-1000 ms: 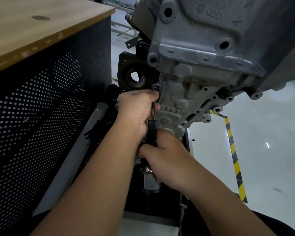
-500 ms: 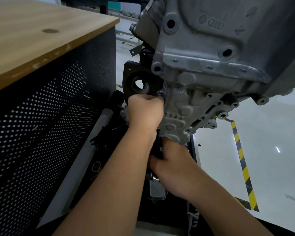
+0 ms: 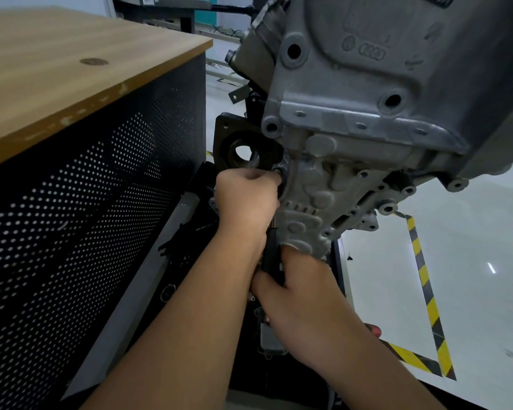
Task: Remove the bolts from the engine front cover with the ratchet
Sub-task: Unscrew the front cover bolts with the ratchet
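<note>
Your left hand (image 3: 246, 196) was curled over the head end of the ratchet (image 3: 271, 251), up against the left edge of the engine front cover (image 3: 311, 199), beside the dark plate with the round hole (image 3: 243, 152). Your right hand (image 3: 296, 288) was wrapped round the black handle lower down. The tool looked like stiff, fairly heavy steel, unlikely to flex; I judged the handle's far end the best hold for leverage. Its long axis ran nearly upright along the cover's edge, head uppermost. The bolt under your left hand was hidden.
</note>
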The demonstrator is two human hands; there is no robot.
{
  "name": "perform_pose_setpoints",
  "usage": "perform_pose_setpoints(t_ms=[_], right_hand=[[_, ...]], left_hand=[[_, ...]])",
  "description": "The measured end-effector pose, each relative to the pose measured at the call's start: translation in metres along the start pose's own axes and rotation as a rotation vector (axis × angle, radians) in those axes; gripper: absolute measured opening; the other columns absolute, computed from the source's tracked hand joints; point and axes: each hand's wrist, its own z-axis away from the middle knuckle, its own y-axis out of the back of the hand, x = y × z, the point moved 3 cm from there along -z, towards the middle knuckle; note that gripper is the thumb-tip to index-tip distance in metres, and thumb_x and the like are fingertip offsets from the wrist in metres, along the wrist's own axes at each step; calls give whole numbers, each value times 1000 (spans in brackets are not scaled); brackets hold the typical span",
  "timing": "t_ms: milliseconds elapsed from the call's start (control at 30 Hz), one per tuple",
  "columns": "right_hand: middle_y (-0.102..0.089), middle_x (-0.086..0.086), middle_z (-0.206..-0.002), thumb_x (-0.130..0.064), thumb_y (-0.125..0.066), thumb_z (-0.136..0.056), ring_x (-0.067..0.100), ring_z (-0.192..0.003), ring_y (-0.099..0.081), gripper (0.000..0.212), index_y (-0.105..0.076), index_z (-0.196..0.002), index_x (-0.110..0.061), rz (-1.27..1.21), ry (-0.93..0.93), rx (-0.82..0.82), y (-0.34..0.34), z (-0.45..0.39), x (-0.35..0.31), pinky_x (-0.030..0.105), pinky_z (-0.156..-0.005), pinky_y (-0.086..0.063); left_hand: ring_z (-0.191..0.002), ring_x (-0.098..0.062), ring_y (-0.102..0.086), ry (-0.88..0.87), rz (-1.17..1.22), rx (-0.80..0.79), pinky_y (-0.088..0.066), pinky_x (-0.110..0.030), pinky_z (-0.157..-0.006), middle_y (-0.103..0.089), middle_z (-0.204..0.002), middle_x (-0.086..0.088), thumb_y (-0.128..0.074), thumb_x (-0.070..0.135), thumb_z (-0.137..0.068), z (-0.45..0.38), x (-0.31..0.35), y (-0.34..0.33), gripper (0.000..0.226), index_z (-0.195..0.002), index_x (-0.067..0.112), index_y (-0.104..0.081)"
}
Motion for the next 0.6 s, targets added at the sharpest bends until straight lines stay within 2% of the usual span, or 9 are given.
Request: perform_pose_setpoints(t_ms=[100,200,300,400,467,533,600], right_hand=[[-63,-5,-68,-39,-53,-83,14,-59,-61,15,-56,-79,-25,-63,-9,1,-4,1,-2,31,-54,-47],[-63,-4,-67,-41,-50,-80,13,-55,-59,16,-55,-78,-25,-79,-16,14,-8,0,-1,30,-51,-45],[-64,-2,-72,-46,-45,-75,21,-63,-63,22,-53,-80,-26,-63,-16,21,-10,-1,1,35,-55,-48],[-63,-4,-68,-45,-48,-76,15,-59,-62,20,-53,-76,-26,-93,-7,37,-9,-1,1,32,-54,-47],[-62,-4,-66,-41,-53,-80,12,-56,-60,17,-53,-75,-25,-131,-9,27,-10,-1,0,28,-52,-46],[-59,-6,-63,-34,-58,-85,8,-52,-56,15,-53,-74,-25,-166,-14,10,-11,-2,0,24,-49,-43],[-57,-9,-59,-30,-60,-86,7,-50,-53,15,-54,-73,-25,-179,-23,-4,-12,-3,-1,25,-49,-41]], left_hand=[[-43,-20,-53,7,-55,-62,-45,-29,-48,-57,-45,-7,-72,8,-76,-3,0,1,23,-54,13,-72],[-44,-21,-51,-21,-68,-63,-47,-34,-51,-57,-46,-7,-71,17,-69,0,1,0,13,-59,9,-71],[-44,-20,-48,-33,-60,-28,-44,-34,-50,-54,-46,-9,-72,22,-66,0,2,2,18,-61,5,-69],[-50,-22,-49,-98,-148,-52,-50,-47,-48,-56,-57,-29,-79,18,-76,-2,4,2,28,-62,-2,-66],[-54,-25,-50,-144,-210,-67,-54,-55,-54,-57,-66,-35,-77,17,-79,-4,9,2,32,-69,-10,-64],[-54,-26,-54,-134,-210,-86,-57,-55,-58,-59,-66,-33,-75,14,-79,-7,10,2,26,-70,-9,-66],[-54,-24,-61,-87,-188,-92,-59,-47,-59,-62,-55,-20,-74,10,-79,-9,9,4,19,-68,-4,-68]])
